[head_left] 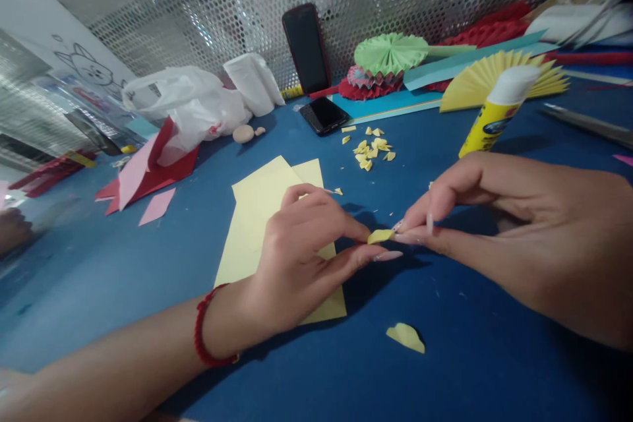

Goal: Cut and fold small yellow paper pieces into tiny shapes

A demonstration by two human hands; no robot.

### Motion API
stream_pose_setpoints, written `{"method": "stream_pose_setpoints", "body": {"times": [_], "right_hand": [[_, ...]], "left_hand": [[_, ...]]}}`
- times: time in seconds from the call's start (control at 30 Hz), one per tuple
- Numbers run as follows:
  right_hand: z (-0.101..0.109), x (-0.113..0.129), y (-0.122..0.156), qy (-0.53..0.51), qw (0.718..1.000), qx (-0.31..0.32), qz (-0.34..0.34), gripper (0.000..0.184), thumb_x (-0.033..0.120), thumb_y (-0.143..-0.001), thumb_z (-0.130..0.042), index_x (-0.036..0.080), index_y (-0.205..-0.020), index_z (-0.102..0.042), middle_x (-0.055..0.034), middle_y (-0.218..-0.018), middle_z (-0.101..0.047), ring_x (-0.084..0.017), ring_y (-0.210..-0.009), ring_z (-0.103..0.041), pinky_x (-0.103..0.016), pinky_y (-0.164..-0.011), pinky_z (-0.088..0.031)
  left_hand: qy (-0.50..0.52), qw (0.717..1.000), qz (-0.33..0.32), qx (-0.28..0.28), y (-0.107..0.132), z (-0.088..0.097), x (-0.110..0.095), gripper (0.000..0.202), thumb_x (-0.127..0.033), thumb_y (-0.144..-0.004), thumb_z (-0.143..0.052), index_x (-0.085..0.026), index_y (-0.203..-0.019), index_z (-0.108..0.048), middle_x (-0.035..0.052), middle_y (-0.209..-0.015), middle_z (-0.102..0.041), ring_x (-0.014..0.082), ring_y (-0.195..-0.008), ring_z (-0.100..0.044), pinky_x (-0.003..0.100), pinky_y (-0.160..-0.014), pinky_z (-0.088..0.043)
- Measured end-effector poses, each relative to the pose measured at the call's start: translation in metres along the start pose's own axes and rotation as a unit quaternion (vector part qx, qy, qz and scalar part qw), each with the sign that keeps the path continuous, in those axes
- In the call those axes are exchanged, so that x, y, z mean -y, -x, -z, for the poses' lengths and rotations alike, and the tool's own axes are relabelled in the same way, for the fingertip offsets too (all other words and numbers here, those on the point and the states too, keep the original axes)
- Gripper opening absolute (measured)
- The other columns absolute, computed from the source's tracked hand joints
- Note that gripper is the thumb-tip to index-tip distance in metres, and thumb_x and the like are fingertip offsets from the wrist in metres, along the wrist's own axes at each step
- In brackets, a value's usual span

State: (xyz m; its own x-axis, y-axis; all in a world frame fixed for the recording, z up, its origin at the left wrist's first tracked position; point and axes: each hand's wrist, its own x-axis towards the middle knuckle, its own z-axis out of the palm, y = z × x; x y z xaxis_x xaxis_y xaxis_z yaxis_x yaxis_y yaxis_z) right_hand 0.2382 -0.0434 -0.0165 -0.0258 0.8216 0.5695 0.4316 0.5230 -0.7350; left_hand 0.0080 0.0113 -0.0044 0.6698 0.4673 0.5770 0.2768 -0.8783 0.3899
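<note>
My left hand [301,250] and my right hand [499,224] meet over the blue table [445,369], both pinching one small yellow paper piece [380,235] between their fingertips. A red bracelet sits on the left wrist. Under the left hand lie yellow paper sheets [257,211]. A folded yellow paper petal [406,336] lies on the table just in front of the hands. Behind them is a small heap of yellow paper scraps [370,146].
A yellow glue stick [494,113] stands at the right. Two phones [324,114] are at the back, one leaning on the perforated metal wall. Paper fans [390,53], blue card, red and pink paper [148,171], a white plastic bag [188,105] and metal scissors [588,122] surround the work area.
</note>
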Motion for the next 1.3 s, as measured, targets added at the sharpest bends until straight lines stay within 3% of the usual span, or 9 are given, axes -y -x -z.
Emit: {"method": "stream_pose_setpoints", "body": {"times": [0.2,0.3,0.4,0.53,0.93,1.17,1.3], "right_hand": [[-0.0006,-0.0024,0.0025,0.039,0.998,0.011,0.038,0.034,0.001,-0.081,-0.08,0.031,-0.087,-0.066,0.0139,-0.079,-0.08,-0.01,-0.072,-0.08,-0.008,-0.045,-0.054],[0.0008,-0.0036,0.0037,0.083,0.993,0.017,0.077,0.031,0.002,-0.086,-0.076,0.03,-0.089,-0.066,0.0135,-0.08,-0.079,-0.01,-0.068,-0.077,-0.013,-0.047,-0.054],[0.0031,-0.003,0.0036,0.127,0.983,0.036,0.127,0.019,0.01,-0.097,-0.069,0.028,-0.092,-0.069,0.0086,-0.084,-0.081,-0.013,-0.069,-0.077,-0.022,-0.062,-0.059],[0.0046,-0.0008,0.0034,0.118,0.982,0.066,0.135,0.019,0.013,-0.103,-0.063,0.026,-0.095,-0.075,0.0056,-0.09,-0.083,-0.014,-0.08,-0.079,-0.021,-0.077,-0.061],[0.0044,-0.0099,0.0015,0.056,0.978,0.107,0.169,0.025,0.006,-0.102,-0.059,0.024,-0.099,-0.077,0.0027,-0.095,-0.08,-0.011,-0.082,-0.075,-0.021,-0.074,-0.056],[0.0075,-0.005,-0.0005,0.108,0.961,0.162,0.196,0.027,0.004,-0.101,-0.055,0.019,-0.095,-0.077,-0.0029,-0.098,-0.082,-0.015,-0.084,-0.076,-0.026,-0.072,-0.054],[0.0085,-0.0032,-0.0004,0.126,0.957,0.164,0.203,0.027,0.006,-0.102,-0.055,0.021,-0.096,-0.076,-0.001,-0.099,-0.082,-0.016,-0.085,-0.076,-0.028,-0.072,-0.053]], "left_hand": [[-0.035,0.999,-0.031,0.021,-0.001,0.0025,-0.0003,0.018,-0.017,-0.092,-0.085,-0.02,-0.084,-0.07,-0.0047,-0.078,-0.079,0.0116,-0.071,-0.068,0.036,-0.093,-0.047],[-0.037,0.998,-0.03,0.031,-0.0008,0.0037,-0.002,0.018,-0.019,-0.093,-0.085,-0.02,-0.083,-0.07,-0.0046,-0.079,-0.079,0.0113,-0.072,-0.069,0.036,-0.094,-0.047],[-0.04,0.998,-0.033,0.034,-0.0002,0.004,-0.0018,0.019,-0.02,-0.094,-0.085,-0.02,-0.082,-0.07,-0.0046,-0.077,-0.077,0.0106,-0.072,-0.069,0.036,-0.094,-0.047],[-0.045,0.998,-0.035,0.031,0.0002,0.0032,-0.0006,0.018,-0.021,-0.094,-0.085,-0.019,-0.083,-0.071,-0.0049,-0.076,-0.077,0.0105,-0.072,-0.068,0.036,-0.094,-0.048],[-0.048,0.997,-0.031,0.045,-0.0004,0.0041,-0.0008,0.018,-0.023,-0.097,-0.082,-0.021,-0.083,-0.071,-0.0055,-0.076,-0.076,0.0115,-0.071,-0.068,0.037,-0.095,-0.047],[-0.078,0.995,-0.049,0.036,0.0023,0.0022,-0.0009,0.02,-0.023,-0.1,-0.077,-0.022,-0.082,-0.07,-0.0054,-0.075,-0.074,0.0106,-0.069,-0.065,0.036,-0.096,-0.045],[-0.082,0.994,-0.067,0.033,0.002,-0.0009,-0.0002,0.021,-0.02,-0.099,-0.078,-0.021,-0.08,-0.07,-0.0055,-0.075,-0.074,0.011,-0.069,-0.065,0.037,-0.095,-0.045]]}}
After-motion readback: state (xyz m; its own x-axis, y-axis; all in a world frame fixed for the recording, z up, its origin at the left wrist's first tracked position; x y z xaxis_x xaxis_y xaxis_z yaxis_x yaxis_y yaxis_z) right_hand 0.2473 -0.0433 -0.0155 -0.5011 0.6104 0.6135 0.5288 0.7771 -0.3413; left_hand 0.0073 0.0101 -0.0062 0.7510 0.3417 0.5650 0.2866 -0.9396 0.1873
